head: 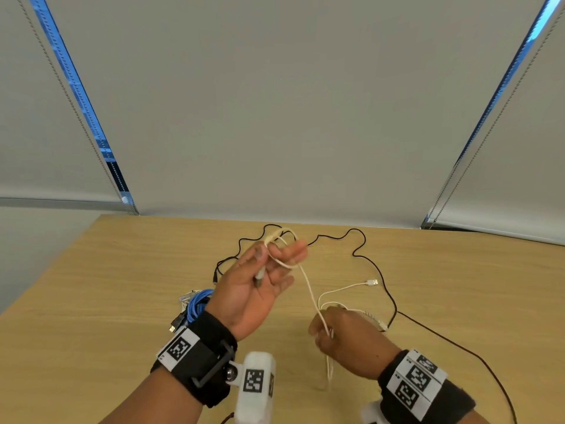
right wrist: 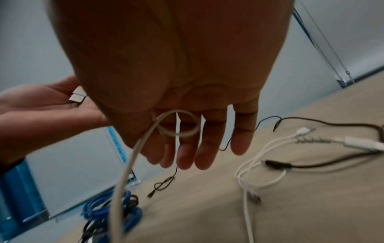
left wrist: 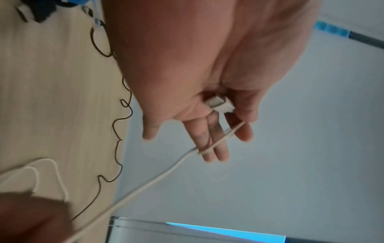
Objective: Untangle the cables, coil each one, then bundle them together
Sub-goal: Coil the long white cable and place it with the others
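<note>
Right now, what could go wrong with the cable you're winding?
1. The beige cable loops only loosely around the left hand fingers, so the coil might slip off.
2. The strand running down to the right hand passes near the white USB cable and thin black cable on the table; pulling could snag them.

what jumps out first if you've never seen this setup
The raised left hand, mid-table, has a cream cable looped round its fingers; the cable slants down into the right hand, which grips it. Behind them a thin black cable squiggles across the wooden table, and a coiled blue cable lies by the left wrist.
</note>
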A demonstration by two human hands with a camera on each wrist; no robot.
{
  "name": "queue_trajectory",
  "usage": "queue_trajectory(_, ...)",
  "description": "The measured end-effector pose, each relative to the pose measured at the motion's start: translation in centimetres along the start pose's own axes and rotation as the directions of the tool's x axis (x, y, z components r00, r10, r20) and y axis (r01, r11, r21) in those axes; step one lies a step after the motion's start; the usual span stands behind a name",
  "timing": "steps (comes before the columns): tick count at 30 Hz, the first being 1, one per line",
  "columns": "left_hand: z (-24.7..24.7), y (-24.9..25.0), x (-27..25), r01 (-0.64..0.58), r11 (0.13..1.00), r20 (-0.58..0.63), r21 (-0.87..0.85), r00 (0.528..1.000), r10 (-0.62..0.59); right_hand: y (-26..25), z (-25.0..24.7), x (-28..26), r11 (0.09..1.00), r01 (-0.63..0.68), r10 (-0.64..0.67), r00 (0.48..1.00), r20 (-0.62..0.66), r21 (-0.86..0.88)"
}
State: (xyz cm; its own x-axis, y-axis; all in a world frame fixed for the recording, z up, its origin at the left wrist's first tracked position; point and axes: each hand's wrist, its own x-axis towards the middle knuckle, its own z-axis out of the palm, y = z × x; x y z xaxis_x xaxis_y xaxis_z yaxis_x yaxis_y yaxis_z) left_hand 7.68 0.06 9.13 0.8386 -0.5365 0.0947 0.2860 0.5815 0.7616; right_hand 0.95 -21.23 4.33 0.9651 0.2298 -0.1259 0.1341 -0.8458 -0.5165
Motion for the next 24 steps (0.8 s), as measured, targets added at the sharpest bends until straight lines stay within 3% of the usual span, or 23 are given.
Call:
queue_trajectory(3, -0.4, 1.0, 0.7, -0.128, 0.987, -0.154, 0.101, 0.978, 0.143, -0.6, 1.2, -1.2, 0.997, 0.046, -0.051, 0.994, 0.093, 0.054)
queue_trajectory(5, -1.0, 1.1, 1.0, -0.099, 0.909, -0.251, 0.405, 0.944, 0.214, -1.3, 0.8, -2.0, 0.985, 0.102, -0.119, 0.986, 0.120, 0.141)
queue_trajectory(7, -1.5, 0.7, 1.1, 0.035, 0.648, -0.229, 0.761, 0.949, 0.218, -1.9, -0.3, -2.7, 0.955, 0.135, -0.173, 0.977, 0.128, 0.263)
queue_trajectory(9, -2.2, -0.2, 0.8, 0.106, 0.364, -0.145, 0.925, 0.986, 0.080, -2.3, -1.9, -2.8, 0.881, 0.124, -0.197, 0.974, 0.116, 0.457)
queue_trajectory(11, -2.4, -1.0, 0.3, 0.116, 0.274, -0.098, 0.955, 0.992, -0.079, -2.3, -4.1, -2.8, 0.706, 0.085, -0.171, 0.984, 0.052, 0.703)
queue_trajectory(14, -2.1, -1.8, -0.4, 0.127, 0.378, -0.046, 0.917, 0.975, -0.216, -1.2, -7.3, -1.9, 0.441, 0.101, -0.055, 0.995, -0.085, 0.892)
queue_trajectory(17, -1.2, -2.1, -0.7, 0.102, 0.459, 0.000, 0.882, 0.977, -0.215, 1.1, -9.0, -1.2, 0.302, 0.148, 0.071, 0.982, -0.177, 0.942)
queue_trajectory(19, -1.0, -1.4, -0.7, 0.118, 0.505, -0.053, 0.855, 0.988, -0.142, 2.6, -9.4, -1.1, 0.372, 0.134, 0.142, 0.970, -0.199, 0.918)
queue_trajectory(21, -1.4, -0.5, -0.8, 0.151, 0.578, -0.123, 0.802, 0.988, -0.088, 3.9, -9.1, -1.2, 0.575, 0.043, 0.155, 0.975, -0.160, 0.817)
queue_trajectory(23, -1.9, 0.2, -0.8, 0.163, 0.576, -0.148, 0.801, 0.986, -0.074, 4.4, -8.4, -1.3, 0.740, -0.065, 0.179, 0.978, -0.104, 0.669)
queue_trajectory(24, -2.1, 0.3, -0.7, 0.174, 0.544, -0.161, 0.821, 0.984, -0.071, 4.4, -8.1, -1.2, 0.777, -0.099, 0.221, 0.967, -0.123, 0.622)
